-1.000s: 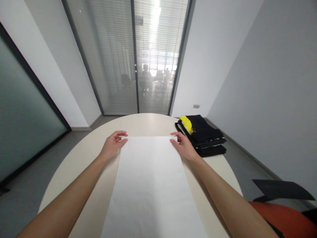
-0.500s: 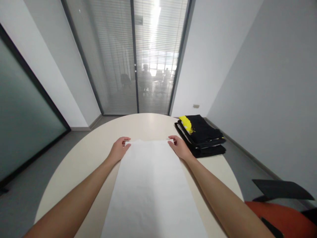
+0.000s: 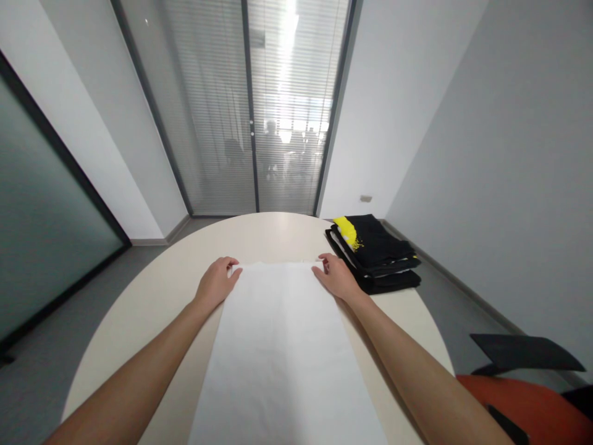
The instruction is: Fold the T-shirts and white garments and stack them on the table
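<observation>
A long white sheet (image 3: 282,346) lies flat on the round table, running from its middle down past the bottom of the view. Whether it is cloth or paper I cannot tell. Its far edge looks slightly uneven. At the far left corner, my left hand (image 3: 217,281) pinches the sheet between thumb and fingers. My right hand (image 3: 340,278) grips the far right corner in the same way, thumb on top. The sheet's near end is out of view.
Folded black garments (image 3: 377,247), the top one with a yellow print, are stacked at the right edge of the pale round table (image 3: 152,309). An orange chair (image 3: 523,405) with a black armrest stands at lower right. Beyond the table is a glass partition (image 3: 291,173) with blinds.
My left hand has shifted slightly left and its fingers have closed in on the corner. My right hand stays almost where it was, its fingers drawn in a little.
</observation>
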